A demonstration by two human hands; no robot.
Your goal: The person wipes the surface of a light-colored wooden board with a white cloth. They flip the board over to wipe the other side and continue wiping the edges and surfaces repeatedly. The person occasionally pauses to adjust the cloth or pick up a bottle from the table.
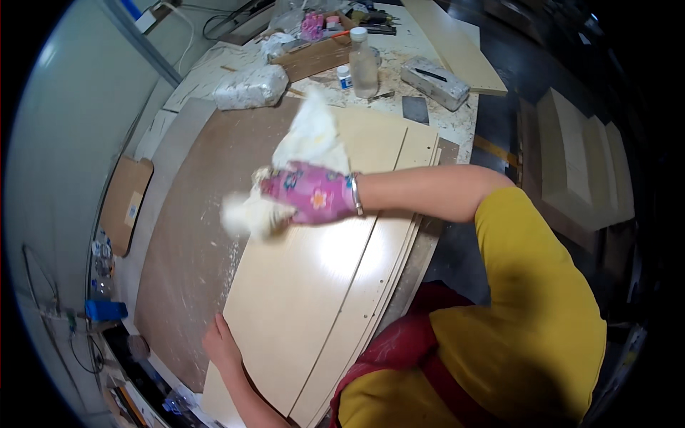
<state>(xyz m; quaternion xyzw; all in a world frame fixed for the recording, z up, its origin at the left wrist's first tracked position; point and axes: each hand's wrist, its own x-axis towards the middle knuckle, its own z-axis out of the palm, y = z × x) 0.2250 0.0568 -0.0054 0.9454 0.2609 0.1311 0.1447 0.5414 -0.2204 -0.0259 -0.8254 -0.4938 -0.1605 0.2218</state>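
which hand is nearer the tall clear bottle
Right: the right hand is below-left of the bottle in view; the left hand is farther down, by the panel.

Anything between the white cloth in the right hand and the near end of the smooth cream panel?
Only the bare left hand and forearm, at the near left edge of the smooth cream panel. Nothing else visible lies between there and the white cloth in the pink-gloved right hand.

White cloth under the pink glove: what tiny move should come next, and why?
Maybe slide the white cloth a little way along the pale board, toward the person's body. The gloved right hand grips it over the board, and the left hand is at the board's edge, perhaps ready to steady it.
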